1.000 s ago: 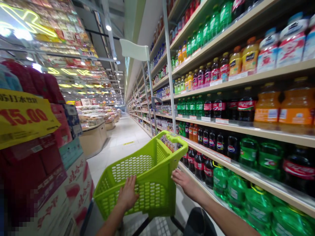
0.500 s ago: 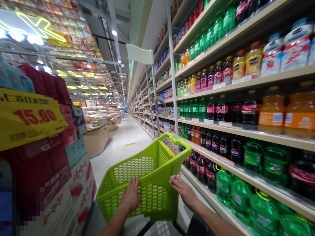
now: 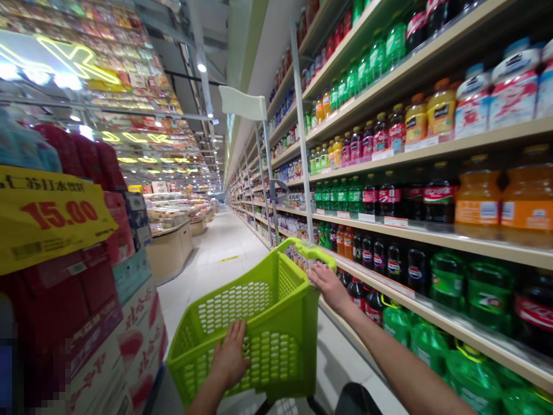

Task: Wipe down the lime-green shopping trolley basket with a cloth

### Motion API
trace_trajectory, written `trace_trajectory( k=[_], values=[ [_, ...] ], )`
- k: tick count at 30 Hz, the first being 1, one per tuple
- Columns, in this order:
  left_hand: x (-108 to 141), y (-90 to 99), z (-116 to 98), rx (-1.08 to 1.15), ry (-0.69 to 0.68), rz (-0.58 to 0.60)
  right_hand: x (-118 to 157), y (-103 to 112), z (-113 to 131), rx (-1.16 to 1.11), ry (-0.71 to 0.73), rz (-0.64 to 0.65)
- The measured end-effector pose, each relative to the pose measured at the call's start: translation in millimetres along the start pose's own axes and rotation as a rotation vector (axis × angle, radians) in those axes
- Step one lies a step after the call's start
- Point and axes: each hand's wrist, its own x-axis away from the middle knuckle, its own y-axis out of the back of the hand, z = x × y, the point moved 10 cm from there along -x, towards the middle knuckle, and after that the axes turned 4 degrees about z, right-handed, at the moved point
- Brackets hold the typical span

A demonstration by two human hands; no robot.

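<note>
A lime-green shopping cart (image 3: 283,357) with a perforated basket stands in front of me, its handle (image 3: 317,253) toward the shelf on the right. My left hand (image 3: 230,357) lies against the near side of the basket, with its fingers stretched up to the rim. At the basket's upper corner, just below the handle, is my right hand (image 3: 328,288). Its fingers reach forward and touch the cart, apart from the thumb side, which is partly hidden. The visible inside of the basket shows only green plastic walls.
Shelves of drink bottles (image 3: 395,259) line the right side, close to the cart. Stacked drink cartons (image 3: 142,340) with a yellow price sign (image 3: 52,213) stand on the left. Ahead, a tiled aisle (image 3: 216,236) runs past a display counter (image 3: 170,251). A ladder-like frame (image 3: 268,173) leans at the shelves.
My right hand has moved up the cart's near side to the corner below the handle. The left hand stays on the basket side, and the view has shifted slightly.
</note>
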Motion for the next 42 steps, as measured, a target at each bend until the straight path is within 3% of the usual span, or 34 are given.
trace_trajectory(
  k=[2,4,6,9,11,13,16,18,20,23,25,26,30,32,34,36,38,40,42],
  values=[
    [-0.6,-0.4,-2.3,0.005,-0.006,-0.002,-1.0,12.4,-26.9,0.002,-0.118,-0.076],
    [-0.6,-0.9,-4.6,0.015,-0.007,0.001,1.2,11.1,-29.6,-0.01,-0.195,-0.114],
    [-0.2,-1.2,-7.1,0.018,-0.01,0.009,4.2,-13.7,7.9,-0.068,-0.097,-0.046],
    [0.7,-1.0,-9.2,0.009,-0.009,0.02,14.2,-60.6,92.3,-0.155,0.202,0.118],
    [1.0,-1.4,-9.0,0.017,-0.003,0.026,15.3,-71.1,115.8,-0.163,0.31,0.174],
    [1.1,-2.3,-9.1,0.032,-0.002,0.027,3.9,-60.7,97.3,-0.139,0.267,0.171],
    [1.9,-2.6,-10.7,0.052,-0.003,0.01,-18.1,-33.0,36.1,-0.065,-0.006,0.093],
    [3.5,-2.1,-12.5,0.064,-0.003,0.001,-19.9,-33.8,29.7,-0.037,-0.105,0.072],
    [5.6,-1.7,-14.1,0.077,-0.01,0.003,-12.4,-58.5,70.0,-0.071,-0.019,0.113],
    [9.9,-2.8,-11.7,0.081,-0.044,0.02,5.8,-101.8,157.0,-0.163,0.252,0.188],
    [14.0,-4.4,-0.9,0.065,-0.049,0.017,8.6,-113.2,176.9,-0.166,0.303,0.227],
    [16.6,-5.1,8.4,0.05,-0.031,0.004,5.7,-112.3,170.5,-0.15,0.274,0.243],
    [30.2,-6.9,51.4,-0.026,0.112,-0.085,-9.6,-89.8,108.1,-0.085,0.04,0.238],
    [35.7,-8.1,61.8,-0.04,0.143,-0.111,-9.4,-91.8,110.0,-0.08,-0.007,0.222],
    [38.7,-9.3,65.5,-0.028,0.147,-0.112,-4.5,-110.6,148.5,-0.108,0.04,0.234],
    [40.1,-9.8,66.4,-0.024,0.125,-0.099,1.3,-133.6,201.7,-0.156,0.154,0.256],
    [42.0,-8.9,71.1,-0.038,0.115,-0.094,4.5,-146.9,233.7,-0.191,0.239,0.279],
    [44.8,-7.3,80.6,-0.045,0.137,-0.105,3.4,-143.3,223.9,-0.196,0.244,0.294],
    [47.0,-6.8,90.0,-0.034,0.168,-0.117,-0.4,-124.0,178.2,-0.172,0.179,0.294]
  ],
)
